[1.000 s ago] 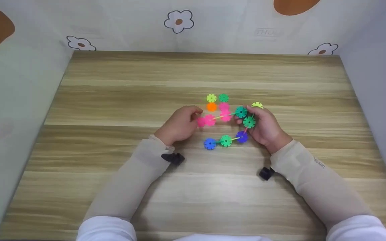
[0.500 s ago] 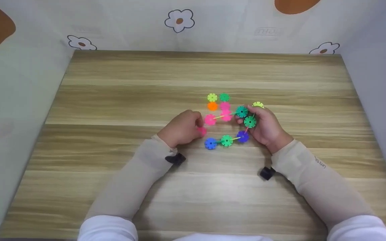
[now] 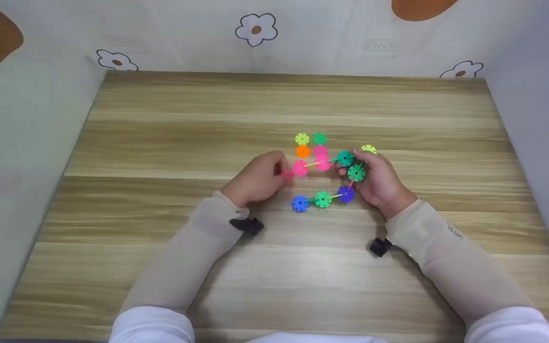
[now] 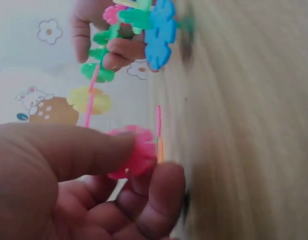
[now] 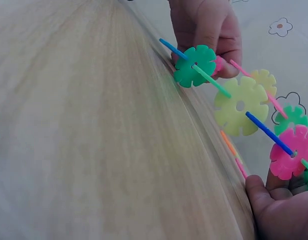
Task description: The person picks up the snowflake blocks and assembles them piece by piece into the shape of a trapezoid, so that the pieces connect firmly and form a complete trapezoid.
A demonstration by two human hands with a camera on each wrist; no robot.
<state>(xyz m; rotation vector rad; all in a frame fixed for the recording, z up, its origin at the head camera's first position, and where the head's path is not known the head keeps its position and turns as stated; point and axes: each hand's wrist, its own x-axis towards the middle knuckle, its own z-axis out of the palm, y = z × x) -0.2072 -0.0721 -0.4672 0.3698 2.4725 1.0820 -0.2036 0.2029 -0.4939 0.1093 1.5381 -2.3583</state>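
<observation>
My left hand (image 3: 258,178) pinches a loose pink notched snowflake disc (image 4: 141,155) between thumb and fingers. In the head view that disc appears narrow, close to the left of the pink end disc (image 3: 300,167) of a linked chain, with a small gap between them. My right hand (image 3: 379,183) holds this curved chain of snowflake discs at its right bend, by the green discs (image 3: 356,173). Its lower arm runs through a purple disc (image 3: 345,194) to a blue end disc (image 3: 300,204). The right hand's fingers partly hide the chain, including a yellow disc (image 3: 368,149).
Beyond the chain, several separate discs lie on the wood-grain table (image 3: 184,124): yellow (image 3: 302,138), green (image 3: 319,138), orange (image 3: 302,151) and pink (image 3: 320,151). Pale walls (image 3: 184,33) with printed flowers border the table at the back and sides.
The pink disc in my left hand came away from the chain's pink end, dipped toward me, then rose back beside it, turned more edge-on. My right hand has barely moved.
</observation>
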